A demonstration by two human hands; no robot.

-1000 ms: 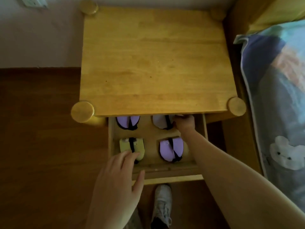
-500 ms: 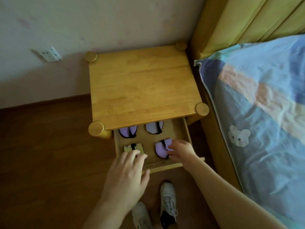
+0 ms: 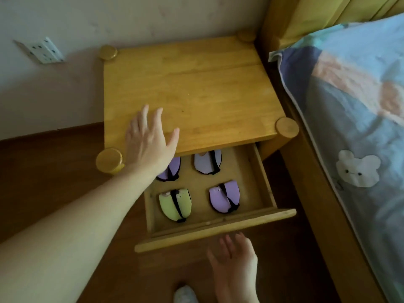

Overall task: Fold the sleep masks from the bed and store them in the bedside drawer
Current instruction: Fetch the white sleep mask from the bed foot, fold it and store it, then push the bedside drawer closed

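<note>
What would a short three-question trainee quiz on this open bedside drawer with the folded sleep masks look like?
1. True or false: the wooden bedside drawer is shut.
2. How many folded sleep masks lie in it? A) two B) four C) six
3. Fill in: the front-left mask is ____ with a black strap.

Key:
1. False; it stands pulled out.
2. B: the pale green mask, the front purple mask, the back lilac mask and the back-left purple mask, partly hidden by the left hand.
3. Green. The right hand is empty, below the drawer front.
</note>
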